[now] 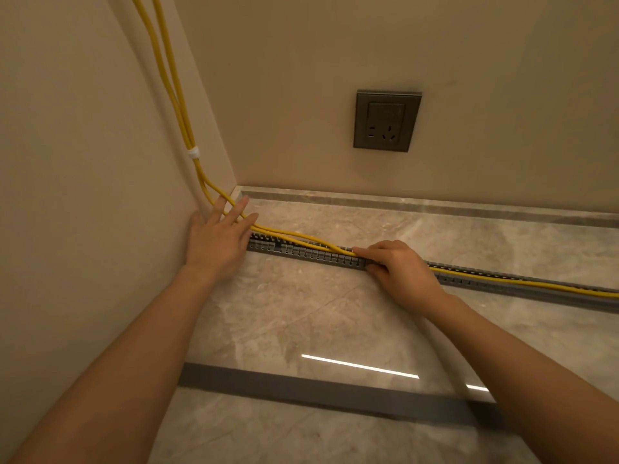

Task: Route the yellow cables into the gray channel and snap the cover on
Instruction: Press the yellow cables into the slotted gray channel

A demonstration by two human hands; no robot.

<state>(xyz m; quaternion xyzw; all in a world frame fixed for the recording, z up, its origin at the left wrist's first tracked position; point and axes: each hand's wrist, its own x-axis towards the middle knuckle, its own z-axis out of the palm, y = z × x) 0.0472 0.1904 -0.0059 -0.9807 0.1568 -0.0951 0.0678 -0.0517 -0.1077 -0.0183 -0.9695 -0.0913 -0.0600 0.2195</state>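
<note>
Two yellow cables (pixel 174 92) drop down the left wall, held together by a white tie (pixel 193 152), then bend along the marble floor. A gray slotted channel (pixel 311 254) lies on the floor and runs off to the right. To the right of my hands the cables lie inside it; on the left they ride above its slots. My left hand (pixel 217 236) lies flat and open over the cables at the channel's left end. My right hand (pixel 398 266) presses down on the cables and the channel with curled fingers. The flat gray cover (pixel 301 386) lies loose on the floor nearer to me.
A dark wall socket (pixel 387 121) sits on the far wall above the floor. A stone skirting strip (pixel 418 205) runs along the base of that wall. The left wall stands close beside my left arm.
</note>
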